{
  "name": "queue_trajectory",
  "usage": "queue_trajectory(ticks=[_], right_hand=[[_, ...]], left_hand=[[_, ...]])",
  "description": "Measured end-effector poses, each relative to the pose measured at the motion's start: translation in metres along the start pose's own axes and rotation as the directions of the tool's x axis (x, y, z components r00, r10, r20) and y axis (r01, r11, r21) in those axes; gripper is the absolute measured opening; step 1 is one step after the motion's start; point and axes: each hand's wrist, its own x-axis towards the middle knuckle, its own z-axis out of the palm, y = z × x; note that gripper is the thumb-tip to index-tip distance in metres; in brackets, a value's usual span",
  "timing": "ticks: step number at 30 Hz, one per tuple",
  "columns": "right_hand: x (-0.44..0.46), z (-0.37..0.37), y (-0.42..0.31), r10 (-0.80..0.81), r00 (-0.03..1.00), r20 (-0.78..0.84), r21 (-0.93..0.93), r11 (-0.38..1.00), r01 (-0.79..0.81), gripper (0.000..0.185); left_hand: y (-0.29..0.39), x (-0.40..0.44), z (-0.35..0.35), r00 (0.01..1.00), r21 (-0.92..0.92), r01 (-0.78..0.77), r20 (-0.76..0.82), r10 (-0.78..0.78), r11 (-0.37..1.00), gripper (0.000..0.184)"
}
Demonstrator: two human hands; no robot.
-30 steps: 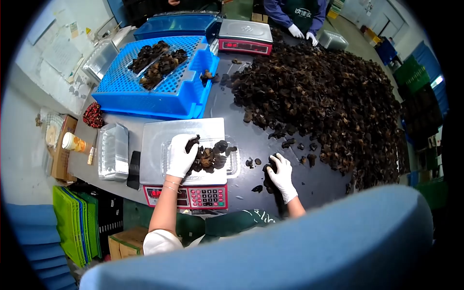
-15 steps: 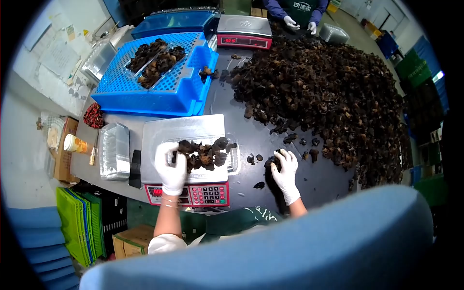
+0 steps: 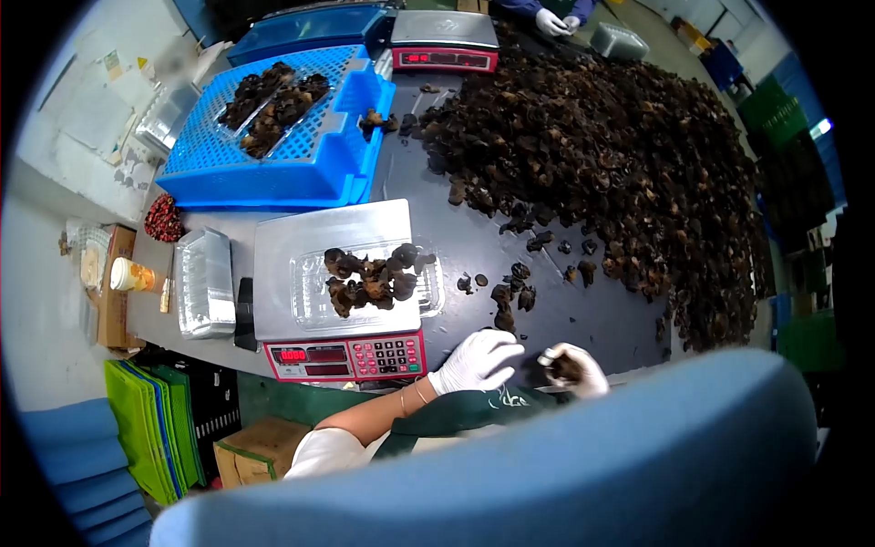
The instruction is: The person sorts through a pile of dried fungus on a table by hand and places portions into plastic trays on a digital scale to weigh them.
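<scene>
The relation to mind is between your right hand (image 3: 579,369) and the clear tray (image 3: 310,292) on the near scale (image 3: 346,357): the tray lies to the left and farther away, with your left hand (image 3: 478,362) between them and the nearer of the two to it. Your right hand is curled around a dark mushroom clump (image 3: 565,367), close in at the near edge of the bench (image 3: 602,324); the clump is ragged and partly covered by the glove, so you cannot tell a long axis for it. Your left hand is half spread, thumb apart from the bent fingers, with no piece showing in it, just right of the scale's keypad and left of the held clump, the two hands apart. The tray's long axis runs left to right across the scale's pan, its right end reaching past the pan's edge. The mushrooms in the tray (image 3: 369,283) sit from its middle toward the right, far and left of both hands. A few loose pieces (image 3: 503,314) lie on the bench just beyond your left hand, and the large heap (image 3: 602,155) spreads over the far right, well apart from the tray.
</scene>
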Motion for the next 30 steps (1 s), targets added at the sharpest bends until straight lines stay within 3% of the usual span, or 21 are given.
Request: queue_trajectory(ticks=[1, 3, 4, 6, 7, 9, 11, 14, 16, 18, 20, 22, 23, 24, 26, 30], right_hand=[[-0.019, -0.02, -0.011, 0.05, 0.988, -0.147, -0.199, 0.977, -0.079, 0.028], [-0.044, -0.111, 0.009, 0.133, 0.978, -0.163, -0.432, 0.881, -0.192, 0.028], [-0.05, -0.147, 0.023, 0.207, 0.915, -0.345, -0.648, 0.653, -0.392, 0.035], [-0.066, -0.155, 0.023, 0.045, 0.873, -0.485, -0.851, 0.204, -0.484, 0.042], [-0.062, -0.122, 0.013, -0.091, 0.843, -0.53, -0.847, 0.093, -0.523, 0.044], [-0.043, -0.077, 0.007, -0.321, 0.881, -0.349, -0.925, 0.267, -0.27, 0.038], [-0.014, -0.037, 0.004, -0.45, 0.871, -0.196, -0.953, 0.296, -0.062, 0.031], [0.038, 0.0, 0.003, -0.591, 0.799, 0.115, -0.985, 0.035, 0.168, 0.037], [0.074, 0.013, 0.008, -0.659, 0.729, 0.183, -0.977, -0.036, 0.212, 0.05], [0.11, 0.014, 0.015, -0.674, 0.71, 0.204, -0.977, -0.094, 0.192, 0.078], [0.13, 0.029, 0.014, -0.631, 0.759, 0.16, -0.984, -0.163, 0.073, 0.092], [0.15, 0.031, 0.021, -0.589, 0.787, 0.186, -0.979, -0.182, 0.095, 0.1], [0.155, 0.034, 0.023, -0.551, 0.816, 0.176, -0.97, -0.239, 0.049, 0.101], [0.16, 0.029, 0.028, -0.585, 0.779, 0.227, -0.954, -0.295, 0.057, 0.091], [0.163, 0.016, 0.03, -0.686, 0.662, 0.301, -0.953, -0.245, 0.18, 0.069], [0.165, 0.0, 0.027, -0.81, 0.527, 0.257, -0.933, -0.065, 0.354, 0.033]], left_hand=[[-0.005, -0.004, 0.002, 0.997, 0.006, 0.078, 0.024, -0.079, 0.997, 0.045], [-0.018, -0.012, 0.006, 0.989, 0.076, 0.139, 0.033, -0.142, 0.987, 0.047], [-0.02, -0.014, 0.006, 0.985, 0.102, 0.163, 0.04, -0.168, 0.981, 0.048], [-0.03, -0.021, 0.013, 0.98, 0.176, 0.17, 0.075, -0.185, 0.97, 0.056], [-0.035, -0.023, 0.017, 0.971, 0.208, 0.189, 0.105, -0.214, 0.96, 0.059], [-0.039, -0.024, 0.024, 0.946, 0.32, 0.235, 0.144, -0.292, 0.918, 0.065], [-0.047, -0.026, 0.033, 0.911, 0.401, 0.285, 0.168, -0.376, 0.87, 0.071], [-0.051, -0.024, 0.041, 0.909, 0.448, 0.261, 0.183, -0.374, 0.855, 0.063], [-0.057, -0.027, 0.046, 0.94, 0.507, 0.163, 0.181, -0.289, 0.847, 0.05], [-0.061, -0.026, 0.046, 0.958, 0.487, 0.123, 0.168, -0.231, 0.865, 0.025], [-0.063, -0.026, 0.043, 0.965, 0.47, 0.11, 0.159, -0.207, 0.876, 0.022], [-0.071, -0.025, 0.043, 0.956, 0.423, 0.182, 0.134, -0.26, 0.888, 0.022], [-0.075, -0.021, 0.045, 0.966, 0.377, 0.219, 0.048, -0.255, 0.9, 0.023], [-0.081, -0.017, 0.044, 0.961, 0.37, 0.253, 0.011, -0.277, 0.894, 0.024], [-0.084, 0.0, 0.033, 0.96, 0.431, 0.268, -0.05, -0.274, 0.862, 0.028], [-0.095, 0.024, 0.028, 0.964, 0.506, 0.261, -0.089, -0.251, 0.822, 0.042]])
